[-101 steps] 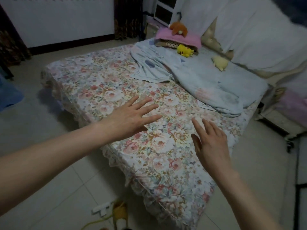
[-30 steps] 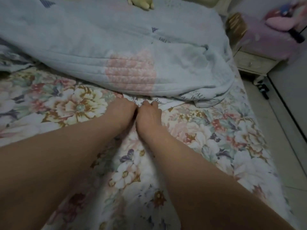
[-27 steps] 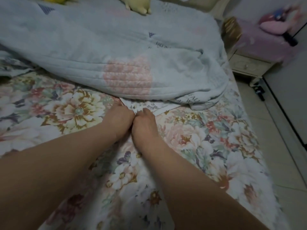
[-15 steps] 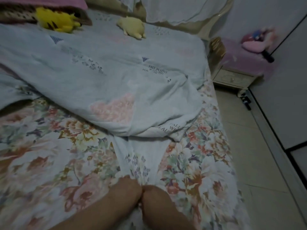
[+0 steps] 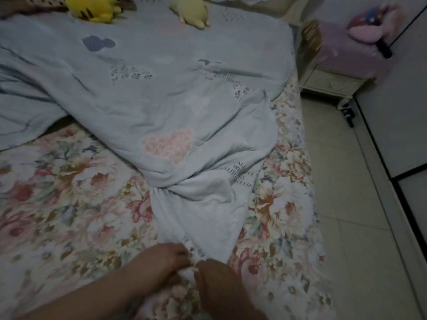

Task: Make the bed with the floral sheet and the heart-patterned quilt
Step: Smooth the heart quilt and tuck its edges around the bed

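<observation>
Floral cotton sheet [image 5: 76, 204] lies spread; our left hand [image 5: 161, 259] and right hand [image 5: 217, 276] pinch the pale-blue heart-patterned quilt's [image 5: 161, 107] corner, quilt bunched, not yet spread.

Dimly lit bedroom corner. A pale tiled floor [image 5: 351, 215] runs down the right side, bounded at far right by white panels in black frames [image 5: 397, 116]. A cream bedside cabinet [image 5: 328, 84] with one drawer stands before a plain wall [image 5: 332, 8], topped by a pink cloth [image 5: 342, 54] bearing a pink plush toy [image 5: 367, 33]; a small dark object [image 5: 347, 114] lies on the tiles by its foot.
</observation>
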